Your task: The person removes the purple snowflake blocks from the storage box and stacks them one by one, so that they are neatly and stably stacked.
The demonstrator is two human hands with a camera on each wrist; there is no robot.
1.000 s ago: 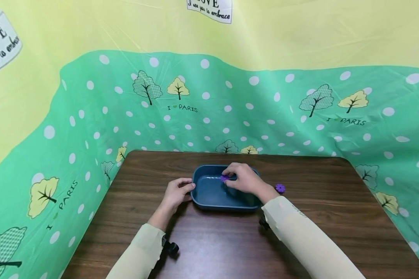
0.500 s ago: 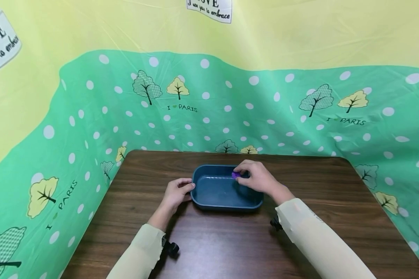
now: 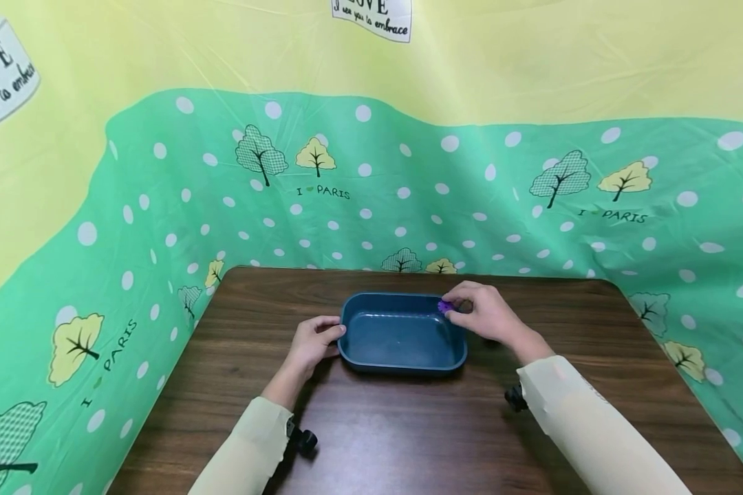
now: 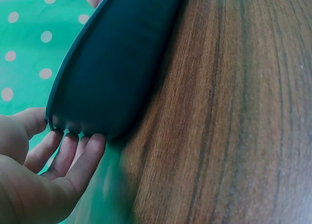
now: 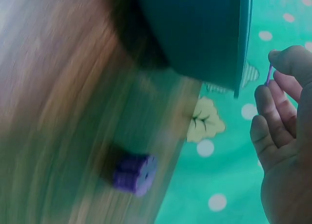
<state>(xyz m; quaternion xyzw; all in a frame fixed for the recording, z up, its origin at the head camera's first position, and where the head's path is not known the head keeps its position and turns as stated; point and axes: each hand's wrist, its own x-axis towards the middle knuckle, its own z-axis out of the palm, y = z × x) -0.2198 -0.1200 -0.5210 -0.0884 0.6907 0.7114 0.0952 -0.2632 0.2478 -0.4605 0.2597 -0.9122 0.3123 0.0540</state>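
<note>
A dark blue rectangular tray (image 3: 402,370) sits on the table. My left hand (image 3: 312,342) holds its left end, thumb at the rim and fingers against the outer wall, as the left wrist view shows on the tray's side (image 4: 112,63). Between thumb and fingers, my right hand (image 3: 486,315) pinches a thin purple flower-shaped disc (image 3: 445,306) over the tray's far right corner. Edge-on, the disc (image 5: 269,75) is a thin strip in the right wrist view. On the table below the right hand stands a stack of purple flower-shaped discs (image 5: 135,174), hidden by that hand in the head view.
The dark wood table (image 3: 396,440) has its far edge close behind the tray. A green and yellow printed cloth (image 3: 371,158) hangs behind and at both sides. Each wrist wears a small black camera, such as the left camera (image 3: 307,441).
My right hand has moved right with the purple disc, from over the middle of the tray to its right rim, covering the stack. The left hand and tray stay put.
</note>
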